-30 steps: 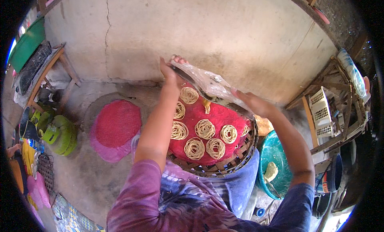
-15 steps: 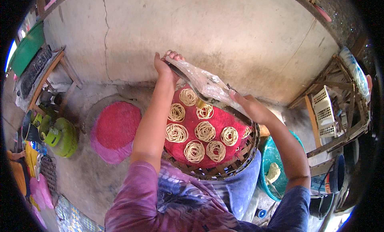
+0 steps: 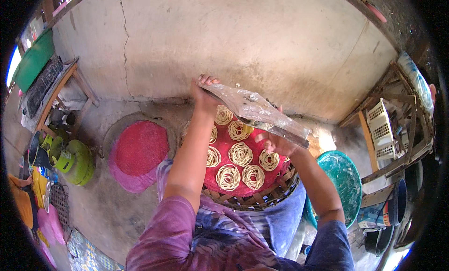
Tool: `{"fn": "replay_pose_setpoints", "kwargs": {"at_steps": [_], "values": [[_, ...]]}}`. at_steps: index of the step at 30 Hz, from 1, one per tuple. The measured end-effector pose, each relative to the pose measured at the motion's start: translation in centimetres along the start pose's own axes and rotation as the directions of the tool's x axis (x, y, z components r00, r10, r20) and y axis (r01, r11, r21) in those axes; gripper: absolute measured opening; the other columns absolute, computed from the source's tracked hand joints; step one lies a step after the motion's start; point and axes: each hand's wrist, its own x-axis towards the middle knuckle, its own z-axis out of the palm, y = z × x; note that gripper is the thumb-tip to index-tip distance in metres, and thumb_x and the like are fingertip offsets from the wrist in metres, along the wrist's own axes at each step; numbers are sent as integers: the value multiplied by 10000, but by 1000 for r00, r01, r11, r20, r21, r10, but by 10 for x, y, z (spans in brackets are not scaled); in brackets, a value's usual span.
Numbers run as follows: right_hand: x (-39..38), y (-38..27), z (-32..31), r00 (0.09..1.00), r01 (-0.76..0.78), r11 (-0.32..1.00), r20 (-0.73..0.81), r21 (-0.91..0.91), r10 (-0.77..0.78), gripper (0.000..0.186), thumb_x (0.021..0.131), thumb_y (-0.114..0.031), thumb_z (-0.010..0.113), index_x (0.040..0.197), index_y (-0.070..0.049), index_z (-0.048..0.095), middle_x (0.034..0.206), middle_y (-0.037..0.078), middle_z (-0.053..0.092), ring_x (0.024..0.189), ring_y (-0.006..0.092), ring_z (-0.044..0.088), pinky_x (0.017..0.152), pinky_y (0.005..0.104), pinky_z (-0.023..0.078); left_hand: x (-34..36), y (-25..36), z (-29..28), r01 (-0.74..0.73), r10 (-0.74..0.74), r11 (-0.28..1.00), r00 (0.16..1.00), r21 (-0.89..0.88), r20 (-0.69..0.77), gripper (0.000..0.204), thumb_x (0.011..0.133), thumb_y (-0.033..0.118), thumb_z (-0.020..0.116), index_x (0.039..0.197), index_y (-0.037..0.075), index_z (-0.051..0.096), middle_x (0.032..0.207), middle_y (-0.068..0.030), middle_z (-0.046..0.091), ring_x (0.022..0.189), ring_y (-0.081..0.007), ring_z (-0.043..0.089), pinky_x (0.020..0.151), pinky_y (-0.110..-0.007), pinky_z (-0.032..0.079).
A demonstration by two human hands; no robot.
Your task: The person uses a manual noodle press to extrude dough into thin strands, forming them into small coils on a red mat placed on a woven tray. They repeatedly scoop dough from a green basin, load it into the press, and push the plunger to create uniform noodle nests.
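Both my hands carry a long, flour-dusted wooden press aslant over a round woven basket. My left hand is closed round its far left end. At the lower right end, my right hand holds it from beneath, fingers curled and partly hidden by the wood. A yellowish nozzle pokes out under the press, near one of the coils. On the basket's red cloth lie several noodle coils of pale dough strands. My left forearm and the press cover some of them.
A teal basin stands on the right, partly behind my right arm. Left of the basket lies a round red cloth over pink. Further left is a green gas cylinder. A wall rises ahead; a wooden rack stands right.
The press has shifted slightly right and down over the basket. My right hand has gone from thumb on top to under the press's end. The dough lump in the basin no longer shows.
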Motion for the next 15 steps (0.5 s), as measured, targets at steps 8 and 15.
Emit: {"fn": "replay_pose_setpoints", "kwargs": {"at_steps": [8, 15], "values": [[13, 16, -23, 990, -130, 991, -64, -43, 127, 508, 986, -461, 357, 1263, -56, 487, 851, 122, 633, 523, 134, 565, 513, 285, 485, -6, 8, -8, -50, 53, 997, 998, -55, 41, 243, 869, 237, 387, 658, 153, 476, 550, 40, 452, 493, -124, 448, 573, -316, 422], [17, 13, 20, 922, -279, 294, -341, -914, -185, 385, 983, -305, 381, 1234, -50, 523, 781, 124, 619, 521, 149, 557, 500, 302, 466, -7, 16, 32, -51, 51, 999, 992, -5, 115, 386, 949, 413, 296, 687, 167, 436, 557, 52, 403, 509, -120, 402, 578, -309, 385]]}}
